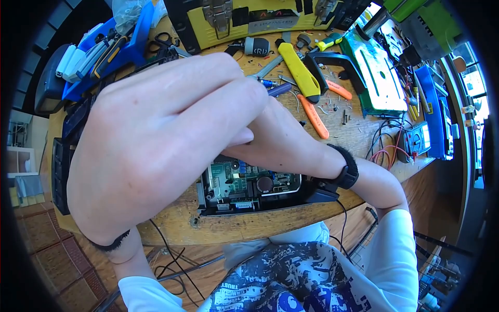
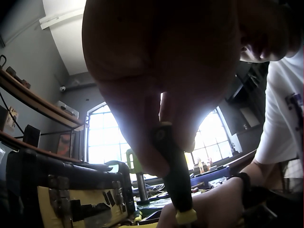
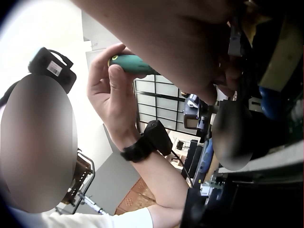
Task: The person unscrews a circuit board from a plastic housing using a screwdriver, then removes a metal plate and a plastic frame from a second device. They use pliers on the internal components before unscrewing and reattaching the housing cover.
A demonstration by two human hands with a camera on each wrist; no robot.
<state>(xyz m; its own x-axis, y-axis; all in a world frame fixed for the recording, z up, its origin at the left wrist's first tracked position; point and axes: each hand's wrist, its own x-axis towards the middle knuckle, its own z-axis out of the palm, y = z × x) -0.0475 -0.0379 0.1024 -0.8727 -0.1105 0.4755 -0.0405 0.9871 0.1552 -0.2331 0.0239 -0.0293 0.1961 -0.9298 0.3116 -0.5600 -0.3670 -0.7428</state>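
In the head view my left hand (image 1: 161, 130) is large and close to the camera. It grips a green-handled screwdriver (image 3: 133, 64), whose handle (image 2: 175, 173) slopes down from the fingers in the left wrist view. Below and beyond it, my right hand (image 1: 270, 127) is partly covered by the left. In the right wrist view the right hand (image 3: 185, 47) is dark, its fingers bent low by the equipment; what they touch is unclear. An opened black device with a green circuit board (image 1: 223, 182) lies under both hands. The screwdriver's tip is hidden.
A yellow toolbox (image 1: 202, 28) stands at the back of the wooden table (image 1: 218, 224). Toward the right lie a yellow knife (image 1: 299, 70), orange-handled pliers (image 1: 313, 117), loose screws, a green case (image 1: 379, 73) and a multimeter (image 1: 416, 139). A blue tray (image 1: 140, 39) is back left.
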